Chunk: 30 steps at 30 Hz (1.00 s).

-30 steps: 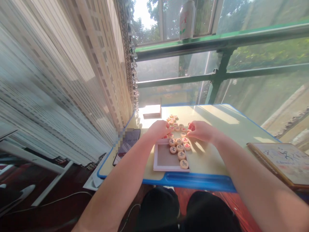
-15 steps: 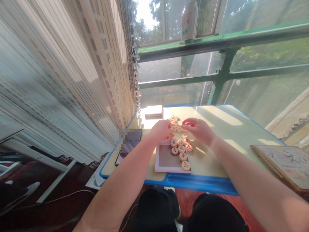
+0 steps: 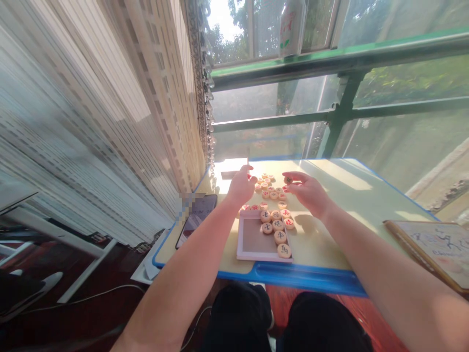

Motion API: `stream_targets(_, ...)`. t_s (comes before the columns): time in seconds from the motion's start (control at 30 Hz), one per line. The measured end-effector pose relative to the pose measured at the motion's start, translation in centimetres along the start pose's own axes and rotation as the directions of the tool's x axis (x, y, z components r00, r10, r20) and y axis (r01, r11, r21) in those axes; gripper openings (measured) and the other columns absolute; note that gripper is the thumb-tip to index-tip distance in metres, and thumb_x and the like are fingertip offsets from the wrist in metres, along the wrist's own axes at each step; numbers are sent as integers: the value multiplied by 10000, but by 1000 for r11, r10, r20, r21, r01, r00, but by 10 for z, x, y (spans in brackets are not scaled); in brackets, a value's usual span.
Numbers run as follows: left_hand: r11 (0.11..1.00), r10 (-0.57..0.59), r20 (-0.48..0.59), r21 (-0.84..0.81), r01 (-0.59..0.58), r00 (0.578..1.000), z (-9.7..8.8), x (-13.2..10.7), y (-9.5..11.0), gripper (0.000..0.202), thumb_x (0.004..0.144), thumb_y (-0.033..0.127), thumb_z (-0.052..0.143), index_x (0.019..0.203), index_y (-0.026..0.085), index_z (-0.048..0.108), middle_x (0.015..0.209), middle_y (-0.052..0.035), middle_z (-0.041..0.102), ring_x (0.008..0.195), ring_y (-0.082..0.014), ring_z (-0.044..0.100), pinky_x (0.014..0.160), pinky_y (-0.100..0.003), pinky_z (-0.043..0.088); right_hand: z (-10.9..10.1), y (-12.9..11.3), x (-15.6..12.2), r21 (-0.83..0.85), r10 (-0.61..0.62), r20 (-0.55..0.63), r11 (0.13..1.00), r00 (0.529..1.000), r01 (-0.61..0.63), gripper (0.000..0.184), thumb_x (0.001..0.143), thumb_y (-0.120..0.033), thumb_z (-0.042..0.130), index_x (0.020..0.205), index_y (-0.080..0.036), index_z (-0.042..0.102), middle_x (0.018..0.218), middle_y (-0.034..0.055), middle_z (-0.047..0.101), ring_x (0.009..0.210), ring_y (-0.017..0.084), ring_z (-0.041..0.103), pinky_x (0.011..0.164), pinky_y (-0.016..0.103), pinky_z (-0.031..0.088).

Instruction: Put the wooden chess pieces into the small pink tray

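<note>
My right hand [image 3: 309, 193] is raised over the table with a xiangqi piece [image 3: 288, 180] pinched upright between thumb and fingers. My left hand [image 3: 242, 187] has its thumb and fingers apart and nothing between them; it is beside the loose pieces and overlaps the white box [image 3: 230, 174] in view. Several round wooden pieces [image 3: 273, 195] with red or dark characters lie between the hands. Closer to me is a shallow pale tray [image 3: 240, 244]. Pieces with black characters, such as the horse piece [image 3: 284, 251], line its right side, and a red one [image 3: 289, 223] sits near its right edge.
A phone [image 3: 196, 220] lies at the table's left edge. On the right is a flat framed board [image 3: 432, 249] with writing. A pleated curtain [image 3: 146, 122] hangs close on the left. Beyond the blue-edged table [image 3: 348, 215], a can [image 3: 292, 29] stands on the window ledge.
My right hand has lifted a piece off the group and moved slightly right. My left hand has moved left and away from the pieces, its fingers spreading. The tray pieces look unchanged.
</note>
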<state>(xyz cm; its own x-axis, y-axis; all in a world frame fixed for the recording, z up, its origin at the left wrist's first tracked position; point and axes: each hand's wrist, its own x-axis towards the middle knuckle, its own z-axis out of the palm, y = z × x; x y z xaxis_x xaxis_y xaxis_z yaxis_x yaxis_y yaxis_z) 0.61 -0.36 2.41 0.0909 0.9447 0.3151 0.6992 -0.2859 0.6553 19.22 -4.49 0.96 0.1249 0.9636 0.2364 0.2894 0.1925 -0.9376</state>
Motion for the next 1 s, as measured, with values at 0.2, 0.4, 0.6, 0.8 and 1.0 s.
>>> stream_targets(0.2,910,-155,65,-380,169,986,-6,2,9,231,816,194,556,1039,145,597,1061,-94,627,640,-67,629,676,-225,541,-3,9,3,-11,-66,-17,998,998,66,408,689,-255,598,1089,-180,620,957,62,638,773,182,653,689,338,544)
stream_targets(0.4,935,-63,61,-344,80,996,-6,-1,9,231,775,215,598,991,142,634,948,-77,669,660,-100,643,687,-252,550,1,-5,-8,-177,-128,160,972,979,156,303,696,-333,640,966,-194,643,948,52,639,802,174,611,702,322,514)
stream_targets(0.6,981,14,207,-191,26,978,-8,-7,10,237,761,200,600,984,142,658,899,-75,682,615,-107,618,586,-237,519,5,-28,-31,-338,-188,497,857,847,389,213,689,-331,660,880,-241,687,959,45,593,807,175,565,718,312,462)
stream_targets(0.8,1000,28,302,-21,-23,953,-8,-11,13,259,738,141,597,984,139,676,931,-77,677,616,-116,610,569,-239,506,10,-24,-40,-337,-234,617,784,751,521,220,704,-241,638,921,-242,676,1019,60,579,918,208,562,797,338,453)
stream_targets(1.0,1000,3,332,-24,5,943,-7,-12,15,272,763,175,586,1023,160,664,971,-69,666,555,-99,589,517,-230,487,14,-23,-43,-362,-237,649,740,723,567,225,705,-223,632,924,-249,678,987,57,596,919,216,568,816,348,454)
